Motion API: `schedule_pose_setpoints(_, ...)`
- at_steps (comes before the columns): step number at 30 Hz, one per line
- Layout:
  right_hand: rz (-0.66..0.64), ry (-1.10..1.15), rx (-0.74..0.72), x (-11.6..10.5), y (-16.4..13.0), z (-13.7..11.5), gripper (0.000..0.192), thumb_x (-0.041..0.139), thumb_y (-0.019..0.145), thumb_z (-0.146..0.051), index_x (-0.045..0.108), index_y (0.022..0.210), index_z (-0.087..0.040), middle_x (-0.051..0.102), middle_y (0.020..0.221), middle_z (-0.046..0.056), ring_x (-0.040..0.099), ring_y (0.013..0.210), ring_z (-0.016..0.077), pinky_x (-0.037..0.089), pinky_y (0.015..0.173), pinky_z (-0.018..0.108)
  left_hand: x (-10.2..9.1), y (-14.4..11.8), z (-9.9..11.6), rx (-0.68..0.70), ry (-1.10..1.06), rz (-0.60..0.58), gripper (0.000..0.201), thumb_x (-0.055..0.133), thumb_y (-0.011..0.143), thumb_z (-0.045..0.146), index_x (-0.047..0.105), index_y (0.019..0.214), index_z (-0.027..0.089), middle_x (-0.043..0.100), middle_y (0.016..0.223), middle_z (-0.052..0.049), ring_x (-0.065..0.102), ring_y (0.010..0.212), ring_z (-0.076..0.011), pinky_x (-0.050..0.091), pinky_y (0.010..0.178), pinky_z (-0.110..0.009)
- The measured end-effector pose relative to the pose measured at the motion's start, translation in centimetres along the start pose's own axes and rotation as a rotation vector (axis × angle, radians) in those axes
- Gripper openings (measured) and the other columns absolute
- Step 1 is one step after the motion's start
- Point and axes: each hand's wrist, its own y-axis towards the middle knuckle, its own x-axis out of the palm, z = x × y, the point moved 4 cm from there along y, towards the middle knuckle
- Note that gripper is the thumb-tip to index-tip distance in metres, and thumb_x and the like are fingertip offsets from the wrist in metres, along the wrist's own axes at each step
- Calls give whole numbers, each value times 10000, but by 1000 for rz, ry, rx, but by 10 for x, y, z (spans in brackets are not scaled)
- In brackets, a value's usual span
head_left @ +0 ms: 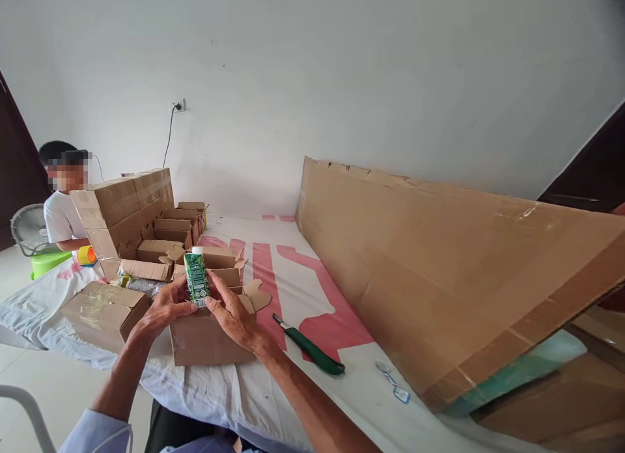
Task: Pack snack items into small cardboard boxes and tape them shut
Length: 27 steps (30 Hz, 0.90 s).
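Both my hands hold a small green drink carton with a white cap, upright above an open brown cardboard box. My left hand grips its lower left side and my right hand pinches its lower right side. The box stands on a white sheet with red stripes.
A green-handled knife lies right of the box. A sealed taped box sits to the left, several open boxes behind. A long cardboard sheet leans at the right. A person in a white shirt sits at far left beside a fan.
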Motion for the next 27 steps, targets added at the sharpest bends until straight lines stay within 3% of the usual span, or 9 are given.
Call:
schedule_pose_setpoints(6, 8, -24, 24, -3, -2, 8, 650, 568, 1030, -318, 430, 1664, -277, 608, 1628, 76, 618, 1429, 281, 453, 1251, 506, -2, 4, -12, -55, -21, -20, 745, 846, 785, 213, 674, 1509, 260, 775, 1363, -90, 666, 1314, -348, 540, 1036, -431)
schedule_pose_setpoints(11, -42, 0, 88, -6, -2, 11, 682, 575, 1007, -295, 413, 1668, -247, 723, 1464, 99, 720, 1244, 266, 549, 1143, 480, -6, 6, -20, -79, -34, -32, 742, 842, 754, 168, 698, 1477, 249, 761, 1389, -99, 659, 1304, -342, 539, 966, -390)
schedule_pose_setpoints(16, -61, 18, 108, -10, 0, 11, 740, 634, 972, -307, 425, 1680, -258, 718, 1482, 97, 694, 1323, 279, 532, 1175, 484, -4, 7, -17, -83, -13, -48, 736, 815, 761, 147, 702, 1478, 265, 767, 1361, -84, 651, 1268, -329, 528, 883, -354)
schedule_pose_setpoints(22, -29, 28, 127, -8, -5, 18, 745, 634, 963, -283, 445, 1684, -256, 786, 1308, 75, 729, 1162, 272, 566, 1096, 484, -1, 4, -21, -145, -14, -37, 749, 828, 734, 166, 714, 1466, 280, 777, 1306, -74, 671, 1156, -289, 517, 830, -319)
schedule_pose_setpoints(27, -2, 69, 179, -6, -13, 27, 722, 640, 969, -323, 477, 1670, -273, 768, 1351, 70, 719, 1149, 268, 602, 1002, 447, 2, -1, -29, -166, -4, -30, 745, 862, 769, 261, 690, 1494, 263, 750, 1349, -105, 673, 1078, -269, 515, 776, -293)
